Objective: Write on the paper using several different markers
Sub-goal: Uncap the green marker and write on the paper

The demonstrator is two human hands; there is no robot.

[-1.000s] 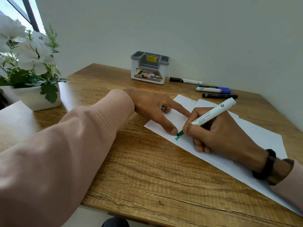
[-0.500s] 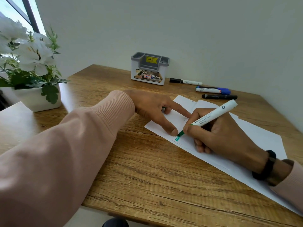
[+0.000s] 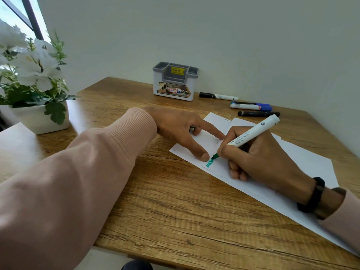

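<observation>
White paper sheets [image 3: 288, 158] lie slanted across the right half of the wooden desk. My right hand [image 3: 261, 156] grips a white marker with a green tip [image 3: 251, 135], its tip touching the paper at a short line of green writing [image 3: 209, 163]. My left hand [image 3: 181, 129] rests flat on the sheet's left corner, fingers spread, thumb tip right beside the marker tip; a small dark object shows under its curled fingers. Several capped markers lie at the back: one with a black cap [image 3: 218, 96], a blue one [image 3: 251, 106] and a black one [image 3: 258, 113].
A grey and white pen holder [image 3: 174, 81] stands at the desk's back edge against the wall. A white pot of white flowers [image 3: 39, 115] sits at the left. The desk's front edge [image 3: 194, 256] runs close below my arms.
The green writing has grown a little and the marker tip has shifted slightly to the right. My left hand has stayed in place.
</observation>
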